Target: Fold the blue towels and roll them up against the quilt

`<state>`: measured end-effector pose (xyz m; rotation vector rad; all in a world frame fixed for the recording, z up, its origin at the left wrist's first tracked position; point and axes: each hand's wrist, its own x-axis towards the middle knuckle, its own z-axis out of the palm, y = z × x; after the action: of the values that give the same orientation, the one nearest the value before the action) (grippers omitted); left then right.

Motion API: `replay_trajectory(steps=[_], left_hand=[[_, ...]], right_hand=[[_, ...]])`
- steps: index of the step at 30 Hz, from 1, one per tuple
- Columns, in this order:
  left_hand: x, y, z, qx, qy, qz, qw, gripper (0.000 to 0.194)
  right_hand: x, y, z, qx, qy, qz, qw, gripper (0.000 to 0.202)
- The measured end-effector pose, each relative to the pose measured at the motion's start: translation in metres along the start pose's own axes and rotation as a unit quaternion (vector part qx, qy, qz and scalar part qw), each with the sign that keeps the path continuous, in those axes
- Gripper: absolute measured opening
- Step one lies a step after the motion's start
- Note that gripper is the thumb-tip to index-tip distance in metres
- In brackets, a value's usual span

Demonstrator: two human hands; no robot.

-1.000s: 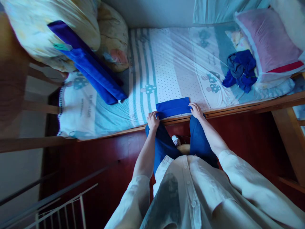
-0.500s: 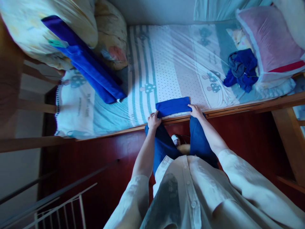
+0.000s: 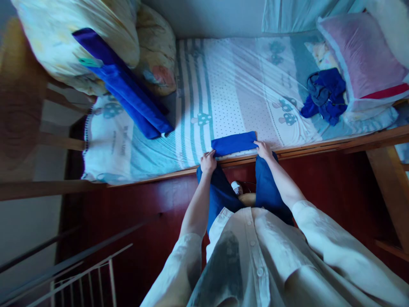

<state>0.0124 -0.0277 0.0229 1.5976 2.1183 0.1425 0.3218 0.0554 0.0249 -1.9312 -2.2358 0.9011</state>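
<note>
- Only the viewpoint has visibly shifted since half a second ago, the bed's contents sliding slightly rightward; the hands stay at the cloth.
- Folded blue cloth (image 3: 234, 143) lies flat along the bed's (image 3: 191, 170) front edge, within easy reach of the person.
- Left hand (image 3: 208, 162), fingers nearly closed, seems to pinch its near left corner.
- Right hand (image 3: 263, 150) seemingly pinches the right end, likely keeping the strip straight; both thumbs' grip is hard to see.
</note>
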Motion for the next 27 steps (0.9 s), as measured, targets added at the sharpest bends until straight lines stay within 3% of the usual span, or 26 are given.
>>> replay_trajectory(steps=[13,22,27], left_hand=[[-0.023,0.006,-0.008,0.024,-0.008,-0.034,0.999,0.049],[-0.009,-0.002,-0.006,-0.023,0.003,-0.085,0.996,0.042],[0.005,-0.012,-0.001,-0.069,0.011,-0.077,0.995,0.044]], right_hand=[[-0.029,-0.008,-0.014,-0.005,0.006,0.038,0.999,0.042],[-0.006,0.008,-0.006,0.042,0.012,0.058,0.997,0.041],[0.011,0.02,0.002,0.081,0.011,0.055,0.995,0.036]])
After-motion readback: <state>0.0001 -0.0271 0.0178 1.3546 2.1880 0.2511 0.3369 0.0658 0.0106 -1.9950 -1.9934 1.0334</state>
